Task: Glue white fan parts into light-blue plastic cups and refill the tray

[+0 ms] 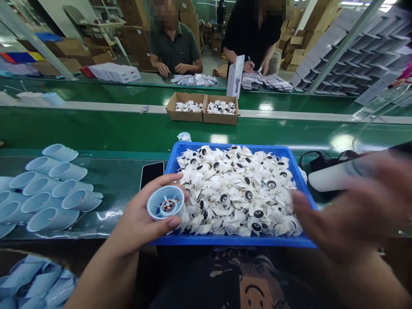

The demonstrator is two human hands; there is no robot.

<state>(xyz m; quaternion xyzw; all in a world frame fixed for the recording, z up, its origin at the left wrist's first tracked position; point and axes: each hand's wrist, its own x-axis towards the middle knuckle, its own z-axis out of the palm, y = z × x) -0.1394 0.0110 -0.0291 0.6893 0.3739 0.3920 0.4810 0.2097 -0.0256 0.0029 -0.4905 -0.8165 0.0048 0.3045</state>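
My left hand [144, 210] is wrapped round a light blue round fan housing [184, 209], its open end facing me. Inside it show spokes and a motor core with copper-coloured windings. Just right of this hand, a blue tray [236, 240] is heaped with white fan blades [222, 184] that have dark hub centres. My right hand [350, 206] is smeared by motion at the tray's right edge, thumb apart from the fingers. Behind it lies or hangs a blurred white cylinder [331, 177]; whether the hand touches it I cannot tell.
Light blue housings [69, 189] stand in rows at left, with more in a bin [35, 281] below. A phone [152, 174] lies by the tray; a lone housing [184, 137] stands behind it. Two cardboard boxes [185, 116] hold white parts. Two people [177, 51] work across the bench.
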